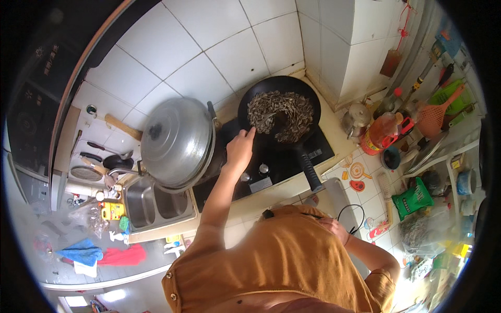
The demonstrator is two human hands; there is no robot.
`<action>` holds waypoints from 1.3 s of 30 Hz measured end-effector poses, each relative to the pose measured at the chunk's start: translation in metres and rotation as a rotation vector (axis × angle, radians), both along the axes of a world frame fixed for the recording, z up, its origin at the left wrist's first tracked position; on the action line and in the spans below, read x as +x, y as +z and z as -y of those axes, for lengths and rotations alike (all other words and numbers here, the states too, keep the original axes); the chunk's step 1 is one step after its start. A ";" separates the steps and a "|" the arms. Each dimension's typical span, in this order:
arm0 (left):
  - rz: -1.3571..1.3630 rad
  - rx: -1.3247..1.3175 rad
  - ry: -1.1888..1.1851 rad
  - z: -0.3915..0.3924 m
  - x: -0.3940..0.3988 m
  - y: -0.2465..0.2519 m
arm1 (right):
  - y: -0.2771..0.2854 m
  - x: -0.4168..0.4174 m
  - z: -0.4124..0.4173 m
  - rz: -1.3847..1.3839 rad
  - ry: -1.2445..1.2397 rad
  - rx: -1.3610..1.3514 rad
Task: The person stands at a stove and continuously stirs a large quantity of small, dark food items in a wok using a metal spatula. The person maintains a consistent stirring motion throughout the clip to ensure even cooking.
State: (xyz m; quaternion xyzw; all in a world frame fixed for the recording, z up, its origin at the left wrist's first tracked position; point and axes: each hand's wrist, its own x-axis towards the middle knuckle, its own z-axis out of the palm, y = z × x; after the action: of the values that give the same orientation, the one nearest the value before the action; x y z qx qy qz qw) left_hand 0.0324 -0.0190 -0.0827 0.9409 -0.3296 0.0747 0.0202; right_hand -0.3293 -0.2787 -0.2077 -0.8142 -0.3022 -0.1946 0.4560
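My left hand point(240, 148) is at the near-left rim of a black wok point(280, 84), its fingers closed around what looks like the handle of a metal spatula point(268, 118). The spatula's head lies among the seeds, and most of its handle is hidden by my hand. Striped sunflower seeds point(299, 105) form a ring in the wok, with a patch of dark bottom bare inside it. The wok sits on a black glass cooktop point(256, 156), its ribbed handle point(310, 170) pointing towards me. Against my brown shirt at the waist rests my right hand point(336, 229); its fingers are partly hidden.
Left of the wok stands a large lidded aluminium pot point(176, 141), beside a double steel sink point(141, 205). Utensils hang on the left wall. An oil jug point(377, 135), a kettle point(356, 117) and a green bag point(413, 198) are on the right. A black cable point(362, 211) loops near my right hand.
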 end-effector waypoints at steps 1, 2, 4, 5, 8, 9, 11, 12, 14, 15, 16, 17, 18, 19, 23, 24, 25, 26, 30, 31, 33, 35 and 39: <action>-0.003 -0.039 0.034 0.001 0.007 -0.001 | 0.001 -0.002 0.000 -0.013 -0.008 -0.002; -0.053 -0.106 0.076 -0.001 0.012 0.000 | 0.002 -0.005 0.000 -0.032 -0.012 -0.001; -0.045 -0.141 0.111 -0.006 0.022 0.004 | -0.001 -0.011 -0.001 -0.020 -0.054 -0.029; 0.007 -0.178 0.117 -0.006 0.027 0.003 | -0.004 -0.015 -0.002 -0.045 -0.070 -0.052; -0.080 -0.181 0.186 0.007 0.041 -0.014 | -0.015 -0.019 -0.002 0.001 -0.095 -0.076; -0.094 -0.199 0.195 0.013 0.043 -0.022 | -0.018 -0.019 -0.002 -0.018 -0.094 -0.078; -0.182 -0.188 0.101 0.025 0.037 -0.039 | -0.020 -0.017 -0.001 -0.039 -0.103 -0.044; -0.173 -0.229 0.034 0.026 0.031 -0.041 | -0.020 -0.015 0.000 -0.031 -0.089 -0.052; -0.243 -0.182 -0.015 0.019 0.016 -0.030 | -0.016 -0.013 0.002 -0.027 -0.058 -0.029; -0.218 -0.201 -0.054 0.010 0.007 -0.017 | -0.013 -0.012 0.003 -0.019 -0.050 -0.031; -0.222 -0.189 -0.068 0.001 -0.003 0.001 | -0.011 -0.010 0.003 -0.029 -0.046 -0.042; -0.227 -0.165 -0.075 -0.009 -0.013 0.020 | -0.008 -0.008 0.004 -0.052 -0.047 -0.051; -0.236 -0.131 -0.083 -0.020 -0.025 0.038 | -0.006 -0.007 0.003 -0.027 -0.045 -0.058; -0.208 -0.116 -0.104 -0.031 -0.037 0.054 | -0.005 -0.006 0.003 -0.016 -0.047 -0.067; -0.244 0.029 -0.168 -0.029 -0.064 0.064 | -0.003 0.003 0.006 0.034 0.004 -0.039; -0.262 0.023 -0.188 -0.018 -0.061 0.053 | -0.003 0.005 0.005 0.015 0.011 -0.051; -0.213 0.006 -0.162 -0.002 -0.055 0.038 | -0.003 0.008 0.005 -0.002 0.014 -0.065; -0.184 -0.006 -0.120 0.012 -0.046 0.024 | -0.002 0.008 0.006 -0.020 0.012 -0.079; -0.146 -0.034 0.099 0.030 -0.017 -0.006 | -0.004 0.005 0.006 -0.030 0.011 -0.059; -0.122 -0.078 0.118 0.026 -0.013 -0.006 | -0.005 0.000 0.005 -0.040 -0.005 -0.086; -0.038 -0.074 0.103 0.013 -0.006 -0.001 | -0.007 -0.007 0.003 -0.049 -0.054 -0.111; 0.014 -0.106 0.137 0.007 0.007 0.001 | -0.009 -0.015 0.000 -0.062 -0.109 -0.105; -0.053 -0.143 0.098 0.025 0.032 -0.013 | -0.008 -0.015 -0.002 -0.101 -0.062 -0.120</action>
State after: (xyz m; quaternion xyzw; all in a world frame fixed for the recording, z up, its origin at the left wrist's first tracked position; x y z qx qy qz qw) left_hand 0.0647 -0.0439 -0.0957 0.9537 -0.2764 0.0740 0.0923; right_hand -0.3444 -0.2765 -0.2157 -0.8579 -0.2644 -0.1489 0.4147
